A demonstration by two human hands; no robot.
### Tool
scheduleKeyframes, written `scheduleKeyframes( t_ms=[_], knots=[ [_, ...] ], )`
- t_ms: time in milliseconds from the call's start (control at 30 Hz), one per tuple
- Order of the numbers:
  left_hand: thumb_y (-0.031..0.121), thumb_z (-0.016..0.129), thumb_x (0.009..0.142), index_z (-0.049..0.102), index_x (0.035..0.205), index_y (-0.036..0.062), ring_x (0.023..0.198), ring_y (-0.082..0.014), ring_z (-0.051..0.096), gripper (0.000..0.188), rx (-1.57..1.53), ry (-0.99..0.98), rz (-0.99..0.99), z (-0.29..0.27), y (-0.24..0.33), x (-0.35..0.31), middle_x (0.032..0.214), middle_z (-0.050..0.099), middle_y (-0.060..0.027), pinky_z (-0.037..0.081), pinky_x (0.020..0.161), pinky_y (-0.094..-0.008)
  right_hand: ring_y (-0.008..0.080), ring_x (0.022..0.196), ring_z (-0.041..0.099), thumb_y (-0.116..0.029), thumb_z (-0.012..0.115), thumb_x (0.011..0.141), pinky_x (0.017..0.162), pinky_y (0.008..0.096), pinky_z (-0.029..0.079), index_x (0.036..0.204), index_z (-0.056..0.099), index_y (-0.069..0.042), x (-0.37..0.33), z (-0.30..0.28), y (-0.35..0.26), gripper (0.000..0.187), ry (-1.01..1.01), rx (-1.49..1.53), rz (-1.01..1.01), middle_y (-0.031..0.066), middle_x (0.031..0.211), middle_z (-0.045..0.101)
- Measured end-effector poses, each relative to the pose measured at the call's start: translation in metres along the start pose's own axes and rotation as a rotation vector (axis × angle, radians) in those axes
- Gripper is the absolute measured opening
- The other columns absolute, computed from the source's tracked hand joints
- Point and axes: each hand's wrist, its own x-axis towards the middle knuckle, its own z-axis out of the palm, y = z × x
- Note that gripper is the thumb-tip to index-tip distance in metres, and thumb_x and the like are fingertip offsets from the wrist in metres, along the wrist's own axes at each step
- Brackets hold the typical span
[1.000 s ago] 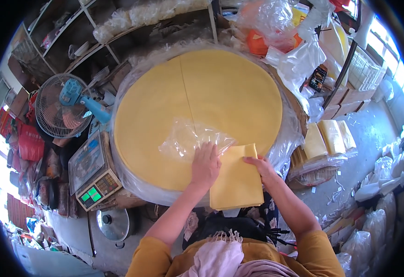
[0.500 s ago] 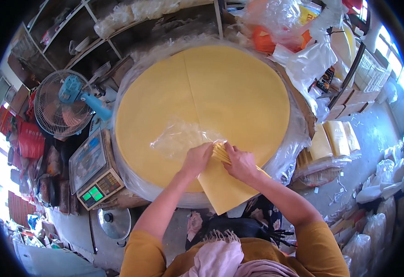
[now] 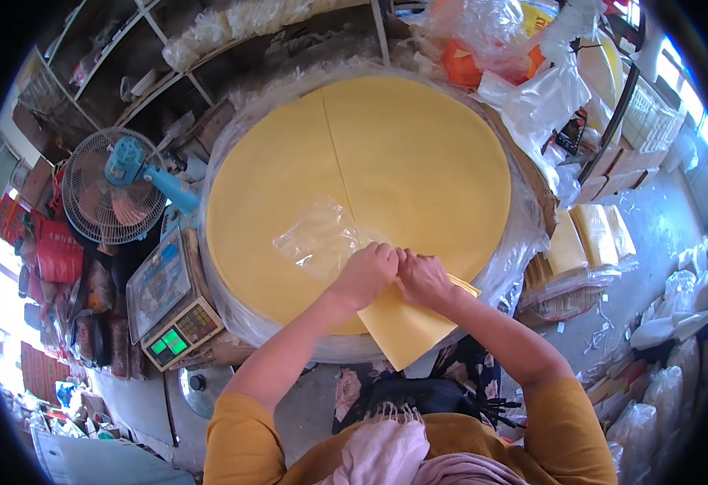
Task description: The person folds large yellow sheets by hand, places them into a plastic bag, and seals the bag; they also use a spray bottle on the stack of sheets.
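Observation:
In front of me lies a large round stack of yellow sheets [image 3: 418,162], with a crease line running from its far edge toward my hands. Several folded yellow sheets [image 3: 406,330] hang from my grip past the near edge of the round stack. My right hand [image 3: 426,280] is closed around their upper end. My left hand [image 3: 368,273] is closed right against it, its fingertips hidden where the two hands meet. A clear plastic bag [image 3: 318,239] spreads over the round sheets from under my left hand; its near end is covered.
Clear plastic wrap [image 3: 503,271] rings the round stack. To the left stand a digital scale [image 3: 168,291] and a blue fan [image 3: 119,184]. Wrapped yellow bundles [image 3: 592,236] lie at the right. Plastic bags [image 3: 532,97] crowd the far right, and shelves [image 3: 184,77] stand behind.
My left hand has moved right, up against my right hand. The folded sheets' upper end, visible between the hands before, is now covered. The clear bag has shifted slightly and bulges more.

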Motion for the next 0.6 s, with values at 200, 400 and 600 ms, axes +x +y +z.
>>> scheduleKeyframes(
  t_ms=[200,400,600],
  knots=[
    [0.008,0.056,0.071,0.052,0.076,0.0021,0.071,-0.0196,0.056,0.009,0.259,-0.036,-0.119,0.009,0.035,0.001,0.072,0.05,-0.0071,0.051,0.054,-0.0265,0.0374,0.068,0.061,-0.012,0.057,0.074,0.059,0.044,0.048,0.091,0.043,0.001,0.01,-0.006,0.004,0.026,-0.039,0.145,0.193,0.0223,0.076,0.06],
    [0.007,0.053,0.069,0.054,0.081,0.0005,0.069,-0.0172,0.055,0.014,0.318,-0.046,-0.118,0.011,0.047,0.004,0.072,0.05,-0.007,0.05,0.051,-0.0254,0.0366,0.08,0.062,-0.026,0.061,0.076,0.068,0.0427,0.049,0.097,0.047,0.001,0.011,0.002,0.011,0.038,-0.012,0.298,0.496,0.0224,0.081,0.062],
    [0.006,0.054,0.076,0.053,0.101,-0.0016,0.071,-0.0241,0.057,0.026,0.008,0.152,-0.201,0.012,0.039,-0.01,0.077,0.051,-0.0099,0.051,0.059,-0.0303,0.0343,0.082,0.061,-0.044,0.069,0.069,0.07,0.0401,0.048,0.091,0.058,-0.002,0.01,-0.019,0.004,0.049,-0.001,0.349,0.627,0.0186,0.083,0.064]
  ],
)
